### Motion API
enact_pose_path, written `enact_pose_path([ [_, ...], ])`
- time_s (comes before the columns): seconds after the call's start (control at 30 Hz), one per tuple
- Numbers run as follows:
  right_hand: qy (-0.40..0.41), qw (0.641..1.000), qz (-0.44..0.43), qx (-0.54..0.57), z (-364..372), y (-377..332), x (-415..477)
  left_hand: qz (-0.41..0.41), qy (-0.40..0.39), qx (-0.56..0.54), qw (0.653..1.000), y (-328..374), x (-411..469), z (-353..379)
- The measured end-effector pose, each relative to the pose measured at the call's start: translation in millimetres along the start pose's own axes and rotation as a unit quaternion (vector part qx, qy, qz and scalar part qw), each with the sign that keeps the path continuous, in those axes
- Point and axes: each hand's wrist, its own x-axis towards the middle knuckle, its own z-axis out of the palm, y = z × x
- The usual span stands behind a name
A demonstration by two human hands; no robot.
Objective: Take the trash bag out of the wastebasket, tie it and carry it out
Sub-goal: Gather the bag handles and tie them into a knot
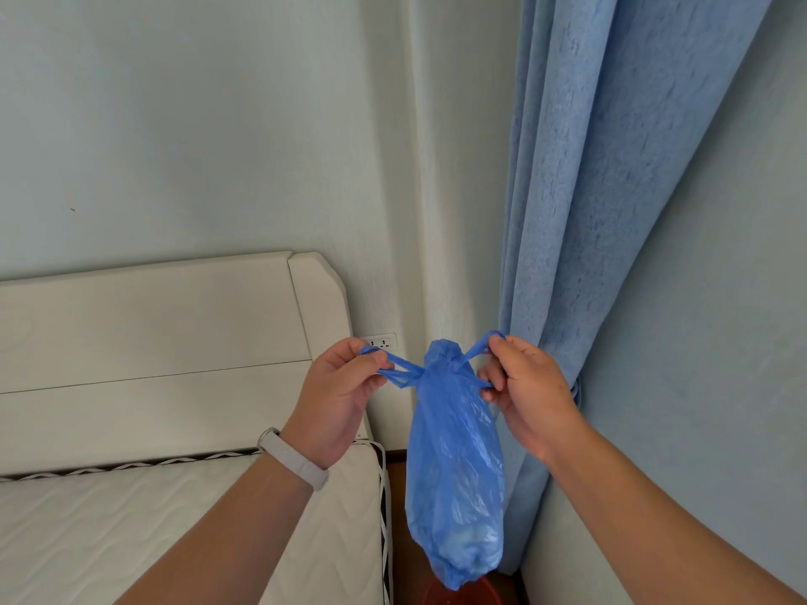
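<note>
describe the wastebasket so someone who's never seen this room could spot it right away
Find the blue curtain hanging in the room's corner, right of the bed. On the floor at its foot, directly beneath the blue trash bag held by both hands, sits the wastebasket. Only its reddish rim shows, the one red thing among whites and blues.

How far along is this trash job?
Done: the bag is out of the red wastebasket and hangs above it. In hand: the left hand and right hand each pull a handle sideways, cinching the neck; whether the knot is finished I cannot tell. Left: carrying it out.
</note>
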Motion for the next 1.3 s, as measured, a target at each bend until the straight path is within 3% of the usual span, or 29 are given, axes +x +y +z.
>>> enact_pose_path([
  [0.07,0.026,0.994,-0.021,-0.108,0,0,0,-0.006,0.002,-0.065,0.998,0,0,5],
  [0.13,0.029,0.99,-0.027,-0.132,-1,0,-1,-0.005,0.02,-0.114,0.993,-3,2,7],
  [0.33,-0.037,0.999,-0.038,0.006,3,-5,-8,-0.012,0.069,-0.2,0.977,-12,7,17],
  [0.43,-0.077,0.993,-0.087,-0.01,8,-8,-11,-0.018,0.055,-0.192,0.98,-12,5,25],
  [0.57,-0.073,0.99,-0.119,-0.027,12,-8,-8,-0.014,0.034,-0.142,0.989,-10,2,33],
  [0.73,-0.106,0.988,-0.047,0.106,10,-9,-8,-0.017,0.055,-0.063,0.996,-11,0,28],
  [0.97,-0.095,0.972,0.036,0.212,5,-2,-1,-0.032,0.088,-0.056,0.994,-22,-4,6],
  [1.17,0.005,0.977,0.077,0.2,-16,5,16,-0.089,0.127,-0.063,0.986,-32,-7,-24],
  [1.3,0.022,0.985,0.072,0.156,-29,18,21,-0.089,0.129,-0.02,0.987,-37,-10,-35],
])
